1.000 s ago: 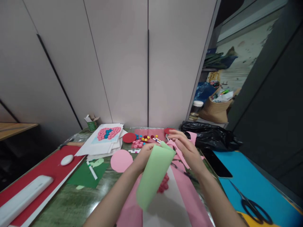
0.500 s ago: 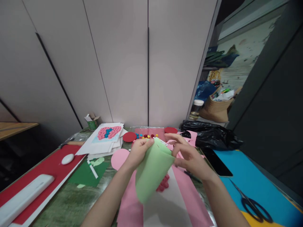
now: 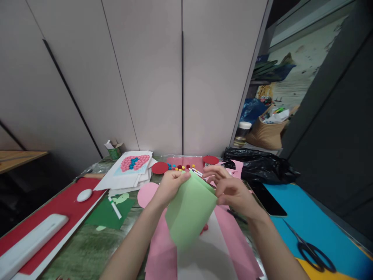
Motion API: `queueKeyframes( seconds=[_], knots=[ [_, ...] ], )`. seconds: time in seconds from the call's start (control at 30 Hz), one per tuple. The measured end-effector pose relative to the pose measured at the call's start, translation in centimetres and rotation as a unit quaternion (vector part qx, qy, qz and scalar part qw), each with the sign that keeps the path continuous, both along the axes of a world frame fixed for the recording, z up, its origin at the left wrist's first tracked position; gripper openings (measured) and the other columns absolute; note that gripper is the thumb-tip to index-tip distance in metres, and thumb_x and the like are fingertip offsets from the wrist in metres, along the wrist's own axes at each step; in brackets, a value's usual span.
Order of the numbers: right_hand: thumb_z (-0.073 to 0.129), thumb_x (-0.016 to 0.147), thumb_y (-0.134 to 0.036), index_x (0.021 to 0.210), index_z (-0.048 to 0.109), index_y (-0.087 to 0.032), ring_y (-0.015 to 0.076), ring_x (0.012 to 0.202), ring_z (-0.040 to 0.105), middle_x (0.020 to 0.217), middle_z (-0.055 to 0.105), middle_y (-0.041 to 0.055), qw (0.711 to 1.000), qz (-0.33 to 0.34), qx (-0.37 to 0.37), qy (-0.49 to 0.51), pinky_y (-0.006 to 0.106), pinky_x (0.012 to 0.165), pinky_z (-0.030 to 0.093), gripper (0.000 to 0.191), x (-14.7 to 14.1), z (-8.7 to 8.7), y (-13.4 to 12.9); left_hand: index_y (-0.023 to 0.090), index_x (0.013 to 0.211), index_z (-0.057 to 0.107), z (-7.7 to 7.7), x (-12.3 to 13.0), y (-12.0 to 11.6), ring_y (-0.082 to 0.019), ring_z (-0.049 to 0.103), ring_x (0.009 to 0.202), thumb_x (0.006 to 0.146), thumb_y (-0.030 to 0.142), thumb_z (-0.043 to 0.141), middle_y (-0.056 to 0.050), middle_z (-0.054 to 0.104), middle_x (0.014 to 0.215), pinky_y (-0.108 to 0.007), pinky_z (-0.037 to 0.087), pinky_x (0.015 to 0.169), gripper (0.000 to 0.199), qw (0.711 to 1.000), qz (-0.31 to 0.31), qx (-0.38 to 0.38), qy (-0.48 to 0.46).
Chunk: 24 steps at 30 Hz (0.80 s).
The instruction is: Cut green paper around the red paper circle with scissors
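A sheet of light green paper point(image 3: 190, 212), bent over on itself, is held up above the table. My left hand point(image 3: 171, 186) pinches its upper left edge between thumb and fingers. At the paper's right corner, the curled fingers of my right hand point(image 3: 237, 194) grip the layered edge. Beneath lies a white sheet point(image 3: 208, 260) on top of pink paper point(image 3: 236, 241). Red paper balls point(image 3: 205, 228) on the white sheet are mostly covered by the green paper.
Black-handled scissors point(image 3: 314, 254) and a phone point(image 3: 266, 198) lie at right on blue paper point(image 3: 303, 214). At left are a dark green sheet point(image 3: 101, 216), a green-and-white marker point(image 3: 115, 207) and a white device point(image 3: 35, 245). A black plastic bag point(image 3: 262, 165) sits behind.
The green paper has turned and opened flatter, covering more of the red balls. My right hand has shifted slightly, its fingers now closer around the paper's corner.
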State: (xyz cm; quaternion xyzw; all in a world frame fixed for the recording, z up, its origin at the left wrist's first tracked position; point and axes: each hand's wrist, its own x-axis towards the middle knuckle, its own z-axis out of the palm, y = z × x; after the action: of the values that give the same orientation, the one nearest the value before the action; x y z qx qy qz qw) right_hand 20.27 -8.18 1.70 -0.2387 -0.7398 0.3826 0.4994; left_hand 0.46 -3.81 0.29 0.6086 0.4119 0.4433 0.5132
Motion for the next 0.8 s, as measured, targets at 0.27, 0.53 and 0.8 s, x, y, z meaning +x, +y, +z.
queueKeyframes(
  seconds=[0.27, 0.53, 0.8],
  knots=[
    [0.069, 0.068, -0.038, 0.053, 0.05, -0.019, 0.0246, 0.106, 0.05, 0.117, 0.047, 0.004, 0.993, -0.036, -0.051, 0.099, 0.039, 0.087, 0.042, 0.031, -0.8, -1.0, 0.7, 0.015, 0.05, 0.049, -0.4, 0.5, -0.3, -0.009, 0.037, 0.05, 0.068, 0.044, 0.062, 0.004, 0.04, 0.051, -0.022, 0.028, 0.047, 0.037, 0.994, 0.076, 0.08, -0.012],
    [0.072, 0.064, -0.028, 0.09, 0.044, -0.026, 0.0136, 0.056, 0.055, 0.069, 0.059, -0.0043, 0.963, -0.134, -0.199, 0.125, 0.023, 0.047, 0.043, 0.038, -1.8, -0.6, 0.5, 0.018, 0.052, 0.041, 0.1, 0.9, -1.7, -0.01, 0.041, 0.055, 0.064, 0.034, 0.069, 0.004, 0.042, 0.055, -0.022, 0.033, 0.053, 0.035, 0.959, 0.201, 0.201, -0.005],
    [0.068, 0.068, -0.026, 0.085, 0.056, -0.023, 0.0133, 0.057, 0.055, 0.069, 0.061, -0.0012, 0.969, -0.177, -0.158, 0.068, 0.023, 0.048, 0.041, 0.021, -0.9, -0.2, 0.3, 0.021, 0.095, 0.056, 1.2, 1.1, -2.2, -0.014, 0.057, 0.068, 0.063, 0.025, 0.07, 0.0, 0.063, 0.073, -0.022, 0.041, 0.06, 0.035, 0.986, 0.077, 0.139, -0.045]
  ],
)
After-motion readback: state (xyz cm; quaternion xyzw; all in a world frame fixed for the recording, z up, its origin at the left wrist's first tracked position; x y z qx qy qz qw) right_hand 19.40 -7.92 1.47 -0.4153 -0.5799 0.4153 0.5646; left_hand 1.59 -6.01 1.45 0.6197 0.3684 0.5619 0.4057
